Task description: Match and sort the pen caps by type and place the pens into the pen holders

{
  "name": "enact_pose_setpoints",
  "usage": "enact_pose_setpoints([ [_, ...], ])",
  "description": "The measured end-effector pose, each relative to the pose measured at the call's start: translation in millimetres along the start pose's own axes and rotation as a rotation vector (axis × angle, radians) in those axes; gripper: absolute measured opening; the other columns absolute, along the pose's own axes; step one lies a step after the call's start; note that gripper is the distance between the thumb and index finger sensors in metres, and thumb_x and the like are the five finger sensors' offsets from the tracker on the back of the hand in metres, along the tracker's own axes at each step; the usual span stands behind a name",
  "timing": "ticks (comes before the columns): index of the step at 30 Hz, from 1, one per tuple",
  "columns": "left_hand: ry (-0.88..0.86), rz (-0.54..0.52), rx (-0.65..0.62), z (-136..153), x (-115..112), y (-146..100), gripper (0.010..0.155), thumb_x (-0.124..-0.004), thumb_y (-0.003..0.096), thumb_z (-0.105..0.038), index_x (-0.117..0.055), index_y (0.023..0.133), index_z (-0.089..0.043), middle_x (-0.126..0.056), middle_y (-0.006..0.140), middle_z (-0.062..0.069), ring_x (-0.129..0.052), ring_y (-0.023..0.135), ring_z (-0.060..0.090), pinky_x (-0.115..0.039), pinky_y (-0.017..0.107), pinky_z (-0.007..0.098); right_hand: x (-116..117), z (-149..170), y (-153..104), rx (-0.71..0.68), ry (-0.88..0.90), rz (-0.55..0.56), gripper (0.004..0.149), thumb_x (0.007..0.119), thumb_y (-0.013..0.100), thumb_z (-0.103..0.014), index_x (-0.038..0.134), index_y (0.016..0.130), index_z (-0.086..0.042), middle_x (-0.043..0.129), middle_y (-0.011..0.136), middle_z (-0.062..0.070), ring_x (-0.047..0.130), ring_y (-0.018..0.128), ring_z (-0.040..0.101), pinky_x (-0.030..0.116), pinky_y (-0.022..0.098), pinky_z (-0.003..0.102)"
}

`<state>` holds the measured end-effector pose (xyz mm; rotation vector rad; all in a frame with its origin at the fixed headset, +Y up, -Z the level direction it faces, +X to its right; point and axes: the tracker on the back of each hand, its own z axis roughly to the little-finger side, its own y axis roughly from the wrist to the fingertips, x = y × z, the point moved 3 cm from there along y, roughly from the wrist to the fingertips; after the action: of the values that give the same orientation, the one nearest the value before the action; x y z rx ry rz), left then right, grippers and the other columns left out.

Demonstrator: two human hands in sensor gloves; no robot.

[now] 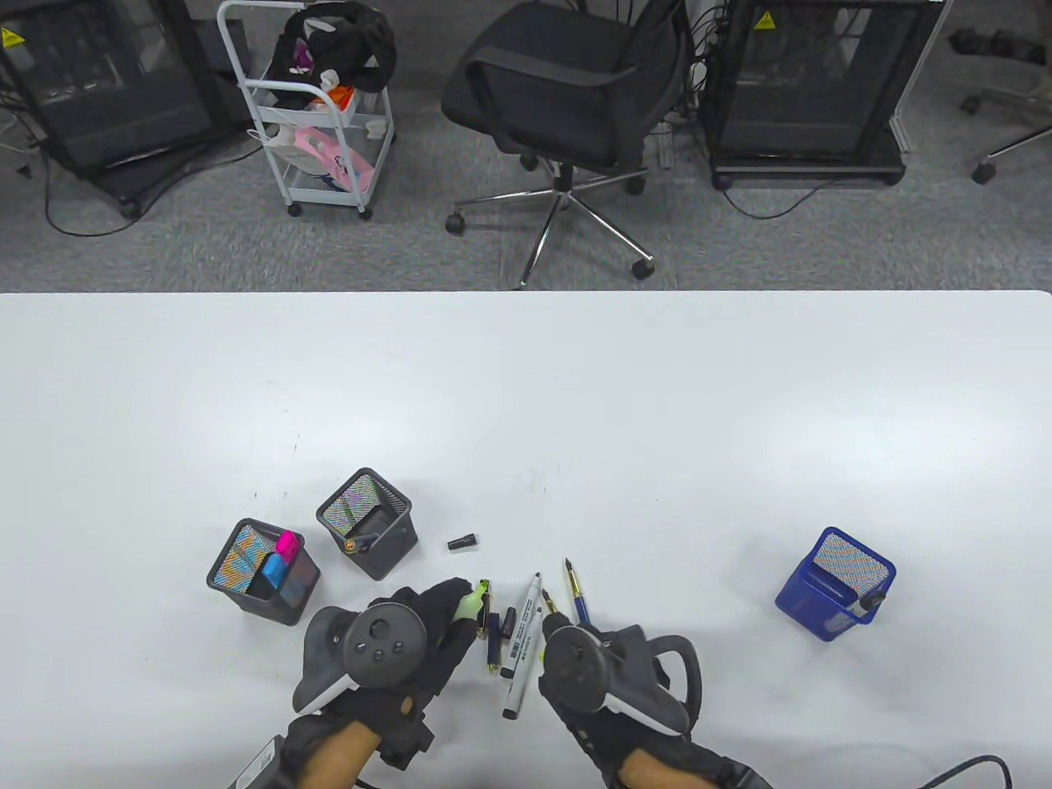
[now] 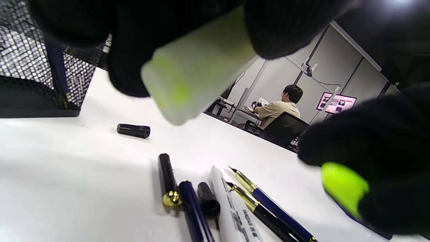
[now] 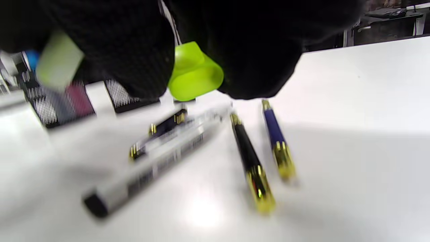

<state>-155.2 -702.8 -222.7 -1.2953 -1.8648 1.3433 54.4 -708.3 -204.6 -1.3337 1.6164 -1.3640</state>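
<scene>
The white marker's [image 1: 521,649] print is unreadable. Left hand [image 1: 411,637] pinches a pale green cap [image 1: 470,606]; right hand [image 1: 592,666] grips a green highlighter [image 3: 195,72]. The left black holder [image 1: 261,571] contains pink and blue highlighters.

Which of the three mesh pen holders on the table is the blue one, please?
The blue pen holder stands alone at the table's right, with a dark marker in it. The two black pen holders stand together on the left, near the left hand.

Pale green highlighter cap [image 2: 198,72] held above uncapped pens [image 1: 526,633] lying on table.
</scene>
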Motion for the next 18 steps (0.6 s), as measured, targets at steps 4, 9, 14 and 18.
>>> enact_pose_setpoints([
  [4,0.008,-0.003,-0.029,-7,0,-1,0.054,-0.079,0.0478,-0.040,-0.075,0.094,-0.012,-0.101,0.076,0.015,-0.102,0.055,0.034,-0.074,0.052,0.069,-20,23,-2,-0.002,0.226,0.085,0.065,0.095,0.042,-0.040,0.069,0.100,-0.023,0.091,0.078,0.021,0.102,0.047,0.029,0.087,0.032,0.033],
  [9,0.027,0.020,-0.067,-15,-3,-2,0.055,-0.082,0.0468,-0.040,-0.076,0.093,-0.012,-0.101,0.076,0.015,-0.101,0.055,0.035,-0.073,0.052,0.070,-33,36,-4,-0.055,0.438,0.190,0.059,0.090,0.046,-0.041,0.067,0.098,-0.027,0.088,0.081,0.020,0.101,0.051,0.029,0.087,0.035,0.033],
  [14,0.038,0.009,-0.121,-24,-3,-5,0.055,-0.084,0.0455,-0.042,-0.078,0.093,-0.014,-0.101,0.075,0.014,-0.099,0.055,0.034,-0.071,0.053,0.071,-29,49,-3,-0.040,0.737,0.211,0.060,0.091,0.046,-0.042,0.065,0.094,-0.020,0.090,0.079,0.018,0.105,0.050,0.028,0.090,0.033,0.032],
  [18,0.045,0.002,-0.163,-33,-4,-8,0.054,-0.084,0.0452,-0.042,-0.079,0.093,-0.016,-0.100,0.074,0.013,-0.097,0.055,0.034,-0.070,0.053,0.071,-13,57,2,-0.022,0.934,0.133,0.058,0.088,0.048,-0.045,0.065,0.091,-0.015,0.092,0.077,0.016,0.107,0.051,0.026,0.092,0.034,0.031],
])
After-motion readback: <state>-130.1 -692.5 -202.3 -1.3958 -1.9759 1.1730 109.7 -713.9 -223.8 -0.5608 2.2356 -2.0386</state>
